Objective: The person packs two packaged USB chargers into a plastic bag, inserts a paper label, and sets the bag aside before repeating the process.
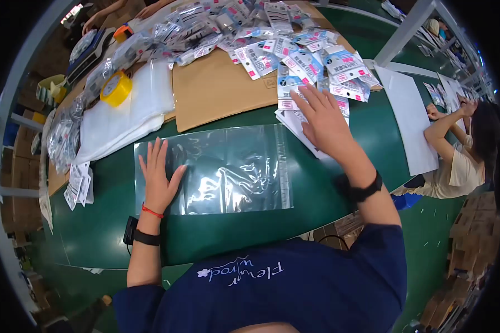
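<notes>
A large clear plastic bag [228, 172] lies flat on the green table. My left hand [160, 175] rests on its left end, with the fingers spread. Over at the right, my right hand [323, 119] reaches out with fingers stretched, over a small blue and white packet [290, 83] at the near side of a heap of similar packets [305, 58]. Below that hand lie some white packets or cards [294, 123], partly hidden by it. Whether the right hand touches the packets, I cannot tell.
A cardboard sheet [216, 94] lies under the heap. To its left are stacked clear bags [133, 94] with a yellow tape roll [116, 89] on top. Several small packets [79, 186] sit at the table's left. Another person [455, 139] works at the right; other hands show top left.
</notes>
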`<control>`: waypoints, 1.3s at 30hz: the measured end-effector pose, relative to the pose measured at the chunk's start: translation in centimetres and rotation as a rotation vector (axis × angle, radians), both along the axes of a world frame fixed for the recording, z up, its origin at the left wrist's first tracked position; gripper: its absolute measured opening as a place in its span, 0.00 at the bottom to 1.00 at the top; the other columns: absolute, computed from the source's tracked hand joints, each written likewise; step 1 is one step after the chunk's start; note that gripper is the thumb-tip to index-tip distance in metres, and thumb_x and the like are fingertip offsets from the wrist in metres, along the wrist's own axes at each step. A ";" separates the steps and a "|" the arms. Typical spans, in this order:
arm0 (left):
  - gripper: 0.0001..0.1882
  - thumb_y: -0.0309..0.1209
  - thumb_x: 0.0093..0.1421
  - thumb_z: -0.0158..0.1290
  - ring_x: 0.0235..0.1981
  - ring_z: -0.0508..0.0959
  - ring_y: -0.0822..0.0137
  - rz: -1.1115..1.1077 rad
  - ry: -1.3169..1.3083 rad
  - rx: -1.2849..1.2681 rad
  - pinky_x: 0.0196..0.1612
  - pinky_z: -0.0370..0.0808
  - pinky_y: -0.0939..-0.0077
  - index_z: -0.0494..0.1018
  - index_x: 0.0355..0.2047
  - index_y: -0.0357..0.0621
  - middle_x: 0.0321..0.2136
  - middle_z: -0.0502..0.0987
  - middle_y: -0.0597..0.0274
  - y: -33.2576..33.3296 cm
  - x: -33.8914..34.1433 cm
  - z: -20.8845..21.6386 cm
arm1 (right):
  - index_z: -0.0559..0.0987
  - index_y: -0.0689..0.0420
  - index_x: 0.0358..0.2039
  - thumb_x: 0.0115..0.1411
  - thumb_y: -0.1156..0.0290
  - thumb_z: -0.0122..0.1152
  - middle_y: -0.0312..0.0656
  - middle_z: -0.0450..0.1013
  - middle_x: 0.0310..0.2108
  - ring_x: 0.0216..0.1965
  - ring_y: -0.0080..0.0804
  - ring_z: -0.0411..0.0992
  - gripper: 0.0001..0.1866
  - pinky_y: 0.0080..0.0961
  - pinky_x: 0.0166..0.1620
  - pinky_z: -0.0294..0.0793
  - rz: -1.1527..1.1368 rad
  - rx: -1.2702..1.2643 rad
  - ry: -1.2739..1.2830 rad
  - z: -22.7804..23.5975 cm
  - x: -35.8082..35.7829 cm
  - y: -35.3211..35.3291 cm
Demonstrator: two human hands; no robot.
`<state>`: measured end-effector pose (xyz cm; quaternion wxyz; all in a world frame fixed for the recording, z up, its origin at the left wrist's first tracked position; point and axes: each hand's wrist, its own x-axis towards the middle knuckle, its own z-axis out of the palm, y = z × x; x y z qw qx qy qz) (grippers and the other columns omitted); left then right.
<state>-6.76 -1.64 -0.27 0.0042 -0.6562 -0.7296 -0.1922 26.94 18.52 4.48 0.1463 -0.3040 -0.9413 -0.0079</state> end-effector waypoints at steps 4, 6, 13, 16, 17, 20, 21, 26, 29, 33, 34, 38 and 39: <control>0.35 0.39 0.56 0.56 0.66 0.50 0.48 -0.055 -0.044 0.061 0.65 0.39 0.46 0.58 0.61 0.43 0.64 0.54 0.50 0.8 2.5 1.3 | 0.64 0.56 0.58 0.50 0.75 0.57 0.50 0.65 0.55 0.56 0.47 0.64 0.32 0.40 0.57 0.62 -0.134 0.446 0.001 -3.3 -0.6 6.0; 0.34 0.36 0.55 0.58 0.65 0.51 0.47 -0.136 -0.035 0.058 0.65 0.41 0.49 0.59 0.60 0.43 0.63 0.55 0.50 1.5 4.3 2.2 | 0.70 0.57 0.53 0.49 0.76 0.56 0.49 0.70 0.49 0.49 0.44 0.69 0.26 0.37 0.50 0.69 -0.192 0.295 -0.071 -3.5 -1.8 8.0; 0.35 0.33 0.54 0.59 0.65 0.53 0.46 -0.249 -0.105 0.128 0.65 0.47 0.52 0.59 0.60 0.40 0.63 0.56 0.48 3.3 7.1 4.5 | 0.78 0.59 0.38 0.51 0.73 0.54 0.49 0.76 0.34 0.34 0.44 0.76 0.13 0.36 0.33 0.74 -0.196 0.056 0.093 1.1 -3.9 11.0; 0.37 0.33 0.54 0.59 0.64 0.54 0.46 -0.223 -0.239 0.224 0.65 0.48 0.55 0.56 0.61 0.40 0.62 0.56 0.46 4.9 9.6 5.7 | 0.78 0.60 0.35 0.52 0.71 0.56 0.50 0.76 0.30 0.33 0.46 0.76 0.11 0.37 0.30 0.73 -0.213 -0.100 0.463 3.9 -6.2 8.6; 0.38 0.32 0.54 0.59 0.64 0.55 0.46 -0.198 -0.339 0.299 0.65 0.49 0.56 0.54 0.62 0.39 0.62 0.57 0.44 5.8 10.7 6.0 | 0.78 0.60 0.36 0.53 0.69 0.57 0.51 0.75 0.30 0.33 0.46 0.75 0.12 0.35 0.31 0.73 -0.177 -0.211 0.571 4.6 -7.1 7.1; 0.40 0.30 0.53 0.59 0.60 0.63 0.48 -0.099 -0.309 0.568 0.62 0.57 0.59 0.51 0.63 0.37 0.60 0.59 0.43 8.8 12.7 6.0 | 0.76 0.59 0.42 0.55 0.66 0.58 0.50 0.75 0.31 0.34 0.43 0.76 0.15 0.31 0.35 0.73 -0.051 -0.404 0.720 5.4 -9.6 1.9; 0.40 0.30 0.53 0.59 0.60 0.63 0.48 -0.087 -0.307 0.575 0.62 0.57 0.59 0.51 0.63 0.37 0.60 0.59 0.43 9.3 12.4 6.0 | 0.75 0.59 0.46 0.56 0.66 0.58 0.48 0.76 0.32 0.34 0.40 0.76 0.18 0.28 0.38 0.73 0.031 -0.482 0.766 5.5 -10.1 0.3; 0.32 0.27 0.57 0.54 0.52 0.71 0.57 -0.003 -1.168 0.578 0.54 0.69 0.66 0.55 0.60 0.37 0.55 0.66 0.49 9.2 9.2 4.8 | 0.68 0.60 0.56 0.60 0.67 0.57 0.41 0.76 0.36 0.36 0.31 0.75 0.24 0.25 0.44 0.71 0.428 -1.170 1.031 4.6 -12.5 -3.9; 0.27 0.26 0.60 0.52 0.49 0.74 0.61 -0.018 -1.798 0.536 0.49 0.73 0.69 0.58 0.58 0.38 0.51 0.69 0.52 8.5 8.2 4.6 | 0.62 0.60 0.60 0.61 0.68 0.57 0.36 0.75 0.38 0.38 0.25 0.73 0.29 0.22 0.46 0.70 0.351 -0.692 1.188 1.8 -12.5 -2.4; 0.20 0.27 0.62 0.49 0.47 0.75 0.64 -0.165 -1.982 0.556 0.49 0.73 0.69 0.62 0.54 0.38 0.47 0.72 0.55 7.7 7.8 5.1 | 0.65 0.61 0.58 0.60 0.69 0.57 0.38 0.75 0.40 0.41 0.22 0.72 0.26 0.21 0.46 0.69 0.101 -1.470 0.940 0.9 -12.1 -4.4; 0.19 0.29 0.63 0.49 0.47 0.75 0.65 -0.193 -2.095 0.538 0.48 0.74 0.69 0.63 0.53 0.37 0.47 0.73 0.56 7.3 7.7 5.7 | 0.66 0.62 0.57 0.60 0.70 0.57 0.38 0.74 0.41 0.41 0.22 0.72 0.25 0.20 0.46 0.69 0.142 -1.477 0.852 1.2 -12.1 -4.5; 0.20 0.37 0.65 0.46 0.45 0.75 0.67 -0.176 -2.241 0.491 0.48 0.74 0.69 0.65 0.52 0.37 0.44 0.74 0.57 6.3 5.8 5.7 | 0.69 0.63 0.52 0.60 0.69 0.56 0.38 0.74 0.41 0.41 0.20 0.71 0.20 0.19 0.47 0.68 0.175 -1.537 0.728 1.5 -10.4 -3.6; 0.21 0.40 0.66 0.45 0.45 0.76 0.67 -0.091 -2.162 0.465 0.48 0.74 0.69 0.65 0.52 0.37 0.43 0.75 0.57 6.2 5.0 5.2 | 0.70 0.63 0.50 0.60 0.69 0.56 0.37 0.74 0.41 0.40 0.20 0.71 0.18 0.18 0.46 0.68 0.115 -1.593 0.793 2.0 -9.8 -3.5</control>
